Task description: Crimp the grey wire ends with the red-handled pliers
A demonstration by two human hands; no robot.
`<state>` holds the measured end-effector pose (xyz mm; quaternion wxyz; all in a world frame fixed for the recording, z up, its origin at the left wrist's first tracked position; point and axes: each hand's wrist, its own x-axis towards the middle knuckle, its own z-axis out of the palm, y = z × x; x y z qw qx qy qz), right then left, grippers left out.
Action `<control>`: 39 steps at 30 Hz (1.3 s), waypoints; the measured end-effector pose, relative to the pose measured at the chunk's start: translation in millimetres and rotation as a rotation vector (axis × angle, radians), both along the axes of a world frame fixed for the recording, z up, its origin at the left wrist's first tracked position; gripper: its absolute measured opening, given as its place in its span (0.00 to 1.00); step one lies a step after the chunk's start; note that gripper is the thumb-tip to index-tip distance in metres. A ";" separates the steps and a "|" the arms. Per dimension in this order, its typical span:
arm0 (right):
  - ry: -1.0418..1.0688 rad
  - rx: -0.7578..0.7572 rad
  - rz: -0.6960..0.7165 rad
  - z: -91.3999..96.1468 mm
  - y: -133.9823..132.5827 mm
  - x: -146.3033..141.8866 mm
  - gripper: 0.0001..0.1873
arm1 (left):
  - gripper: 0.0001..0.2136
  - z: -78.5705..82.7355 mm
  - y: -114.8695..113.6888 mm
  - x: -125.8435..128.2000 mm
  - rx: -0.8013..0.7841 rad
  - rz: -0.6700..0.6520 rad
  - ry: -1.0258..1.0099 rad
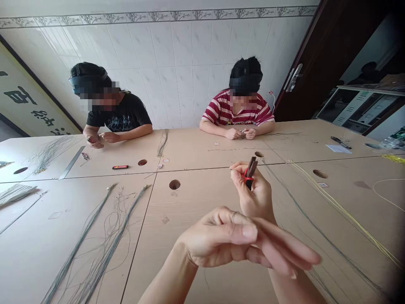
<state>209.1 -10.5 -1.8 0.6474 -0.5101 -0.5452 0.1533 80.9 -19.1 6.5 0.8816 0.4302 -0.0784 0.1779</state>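
the pliers (250, 169) could turn or slip if the right grip (257, 194) slackens, since their dark nose pokes up past the fingers and only the red-and-black handles seem held. the left grip (221, 238) crosses in front of the right forearm, so lowering the tool carelessly onto it might nip a finger. grey-green strands (318, 231) run over the desk (186, 207) beside that forearm; a sideways sweep could drag or tangle them, perhaps with the yellow strands (341, 214) farther right.

as for position, the pliers sit inside the right grip, which is clenched round the handles, nose upward between thumb and fingers. whether its fingertips also pinch a thin wire, i cannot tell. the left grip has several fingers stretched out to the right, a little blurred, and i cannot tell if its thumb presses on anything. two grey-green bundles (115, 249) lie on the desk, left of and well apart from both grips.
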 end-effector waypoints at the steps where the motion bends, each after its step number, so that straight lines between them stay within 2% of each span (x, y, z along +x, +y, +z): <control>1: 0.001 0.008 -0.019 -0.4 0.9 1.3 0.08 | 0.18 -1.7 -1.4 1.3 -0.042 -0.012 -0.001; 4: -0.009 0.029 -0.059 -1.2 3.8 4.4 0.07 | 0.21 -4.1 -4.1 1.6 -0.042 -0.046 -0.085; 7: -0.008 0.018 -0.055 -1.5 5.2 4.0 0.07 | 0.23 7.9 -7.8 -6.8 -0.049 0.017 -0.259; 9: -0.005 0.005 -0.042 -1.6 4.8 1.7 0.07 | 0.21 22.4 -8.7 -15.3 -0.149 0.224 -0.275; 11: -0.022 0.002 -0.036 -1.5 3.8 -1.1 0.06 | 0.20 34.5 -4.3 -22.3 -0.263 0.597 -0.234; 13: -0.067 0.024 -0.033 -1.6 2.9 -3.5 0.06 | 0.21 38.3 7.0 -25.6 -0.302 0.943 -0.195; 14: -0.098 0.040 -0.028 -1.8 2.6 -4.5 0.05 | 0.21 36.7 14.4 -25.8 -0.300 1.061 -0.169; 16: -0.156 0.069 -0.004 -2.5 2.4 -6.1 0.04 | 0.19 28.3 29.2 -23.9 -0.277 1.171 -0.105; 19: -0.230 0.089 0.047 -4.3 2.9 -7.6 0.03 | 0.15 12.9 41.9 -18.2 -0.199 1.177 0.027; 22: -0.299 0.090 0.080 -6.1 3.7 -8.1 0.02 | 0.12 4.4 40.5 -11.8 -0.028 1.146 0.194; 26: -0.323 0.105 0.093 -7.2 3.9 -7.5 0.02 | 0.10 5.1 32.1 -6.4 0.213 1.239 0.364; 28: -0.328 0.106 0.098 -7.3 3.7 -7.1 0.03 | 0.08 8.4 29.6 -6.1 0.274 1.252 0.428; 33: -0.337 0.101 0.105 -5.7 3.2 -6.5 0.05 | 0.06 12.6 29.5 -8.7 0.260 1.167 0.499; 39: -0.353 0.103 0.119 -3.2 2.4 -6.2 0.04 | 0.07 5.0 33.6 -10.8 0.229 1.140 0.478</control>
